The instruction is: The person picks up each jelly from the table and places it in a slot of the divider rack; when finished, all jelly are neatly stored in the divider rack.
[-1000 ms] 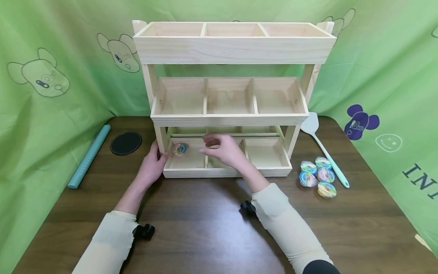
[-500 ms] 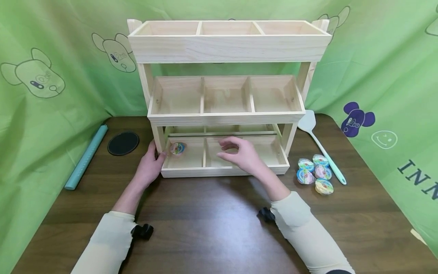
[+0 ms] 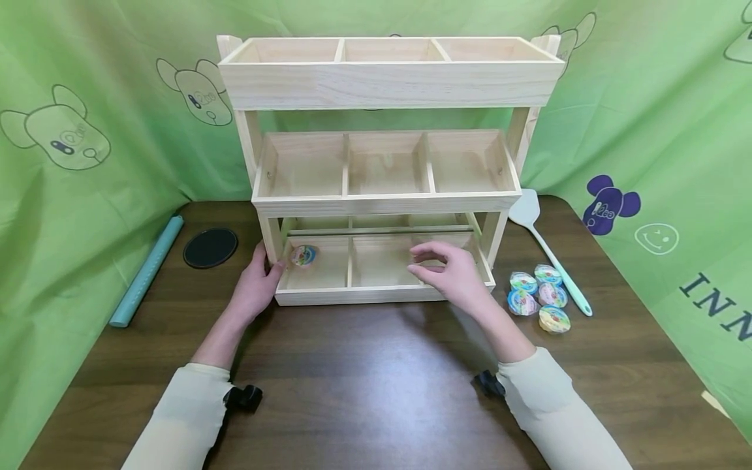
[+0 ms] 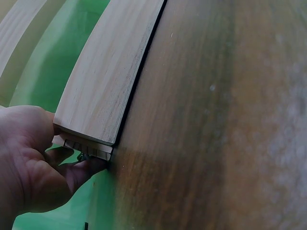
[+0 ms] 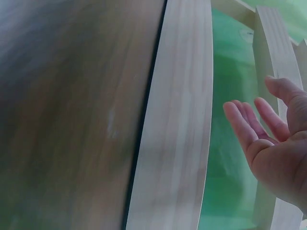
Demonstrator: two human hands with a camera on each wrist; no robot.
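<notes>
L hand [image 3: 256, 282] grips wooden rack [image 3: 388, 206] at bottom left. R hand [image 3: 451, 271], empty w/ fingers loosely bent, hovers at right side of bottom tray [image 3: 364, 297]; small cup [image 3: 303, 256] sits in its left compt.

The head view is bright and mostly sharp, with pale glare on the surface [image 3: 376, 391] toward six o'clock and a soft shadow beside the right forearm [image 3: 502, 326]. Both wrist views are dimmer and softer, the surface smeared. Whitish glare hazes it near three o'clock in the left and near eleven o'clock in the right; in both, the wooden rack [image 5: 175, 120] bows through lens distortion.
</notes>
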